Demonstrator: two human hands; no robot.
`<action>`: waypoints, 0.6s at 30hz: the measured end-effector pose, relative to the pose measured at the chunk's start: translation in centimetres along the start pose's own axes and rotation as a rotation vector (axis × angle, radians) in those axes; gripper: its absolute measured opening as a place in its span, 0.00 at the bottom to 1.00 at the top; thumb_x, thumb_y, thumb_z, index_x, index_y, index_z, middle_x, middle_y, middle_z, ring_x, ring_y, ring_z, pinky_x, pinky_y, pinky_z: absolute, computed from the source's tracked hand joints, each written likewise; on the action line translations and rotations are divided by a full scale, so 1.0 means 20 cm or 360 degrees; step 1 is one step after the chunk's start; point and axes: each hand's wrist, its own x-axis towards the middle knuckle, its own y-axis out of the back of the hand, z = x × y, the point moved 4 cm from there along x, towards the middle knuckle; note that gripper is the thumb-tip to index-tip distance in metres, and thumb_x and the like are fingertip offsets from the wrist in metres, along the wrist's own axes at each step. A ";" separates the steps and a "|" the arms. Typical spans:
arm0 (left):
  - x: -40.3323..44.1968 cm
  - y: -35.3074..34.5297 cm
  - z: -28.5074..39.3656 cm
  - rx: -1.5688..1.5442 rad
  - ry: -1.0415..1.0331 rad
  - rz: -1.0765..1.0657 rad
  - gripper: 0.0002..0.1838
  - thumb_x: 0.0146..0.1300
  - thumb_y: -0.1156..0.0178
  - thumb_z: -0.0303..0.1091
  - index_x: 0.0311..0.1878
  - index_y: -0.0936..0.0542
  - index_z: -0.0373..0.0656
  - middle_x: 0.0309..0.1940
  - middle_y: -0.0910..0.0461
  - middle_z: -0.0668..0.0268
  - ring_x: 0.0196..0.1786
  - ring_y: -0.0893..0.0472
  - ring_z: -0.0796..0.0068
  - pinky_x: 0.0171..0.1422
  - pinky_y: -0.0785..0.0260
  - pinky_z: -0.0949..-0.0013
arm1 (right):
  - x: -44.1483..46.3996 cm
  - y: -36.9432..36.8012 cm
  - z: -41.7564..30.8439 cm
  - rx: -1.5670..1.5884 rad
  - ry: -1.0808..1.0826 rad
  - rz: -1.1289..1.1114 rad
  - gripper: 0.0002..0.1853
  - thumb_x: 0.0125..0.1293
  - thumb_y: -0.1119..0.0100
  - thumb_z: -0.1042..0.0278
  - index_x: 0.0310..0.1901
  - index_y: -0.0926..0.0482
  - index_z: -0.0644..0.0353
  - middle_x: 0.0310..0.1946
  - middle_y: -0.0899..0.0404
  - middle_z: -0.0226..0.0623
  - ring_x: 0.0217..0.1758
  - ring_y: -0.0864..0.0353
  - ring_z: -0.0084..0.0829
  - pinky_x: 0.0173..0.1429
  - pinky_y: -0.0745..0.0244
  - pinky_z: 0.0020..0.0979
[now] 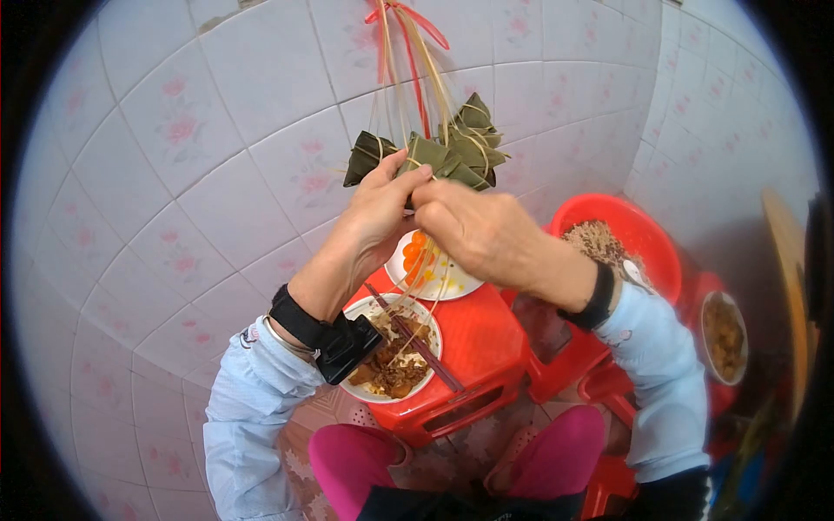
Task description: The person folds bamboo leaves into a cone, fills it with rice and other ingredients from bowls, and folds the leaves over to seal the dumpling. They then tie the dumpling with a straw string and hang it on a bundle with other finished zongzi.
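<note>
A green leaf-wrapped rice dumpling (423,154) is held by my left hand (375,208), its thumb and fingers closed around the lower side. Right beside it my right hand (473,227) is curled into a fist on thin straw string (419,282), whose loose ends trail below both hands. The pinch point itself is hidden behind my fingers. Several other wrapped dumplings (476,139) hang in the same bunch, on straw strands and a red ribbon (408,17) against the wall. A darker one (368,158) hangs at the left.
Below my hands, a red stool (482,339) carries a bowl of brown filling (391,378) with chopsticks (421,343) across it, and a plate with orange egg yolks (460,282). A red basin of rice (656,226) and another filled bowl (725,339) stand right. Tiled wall (182,217) rises ahead.
</note>
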 end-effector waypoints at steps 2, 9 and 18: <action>0.01 0.01 0.00 -0.0097 -0.0026 -0.0056 0.29 0.68 0.46 0.34 0.69 0.42 0.39 0.51 0.25 0.59 0.50 0.22 0.70 0.50 0.25 0.64 | -0.04 -0.04 -0.04 0.0117 -0.0028 0.0041 0.10 0.52 0.42 0.73 0.34 0.33 0.58 0.26 0.32 0.32 0.29 0.24 0.29 0.25 0.28 0.28; -0.06 -0.01 0.05 -0.0097 0.0071 -0.0230 0.28 0.68 0.47 0.32 0.69 0.42 0.38 0.54 0.26 0.59 0.53 0.22 0.68 0.54 0.24 0.62 | -0.13 -0.09 -0.22 0.0442 0.0140 -0.0053 0.07 0.54 0.45 0.71 0.31 0.33 0.59 0.24 0.33 0.33 0.25 0.24 0.31 0.24 0.26 0.30; -0.08 0.00 0.02 -0.0013 -0.0047 -0.0120 0.28 0.67 0.47 0.31 0.68 0.41 0.39 0.58 0.28 0.57 0.56 0.23 0.67 0.56 0.24 0.59 | -0.14 -0.10 -0.22 0.0486 0.0284 -0.0409 0.08 0.58 0.46 0.70 0.30 0.34 0.59 0.27 0.31 0.35 0.28 0.23 0.33 0.25 0.25 0.31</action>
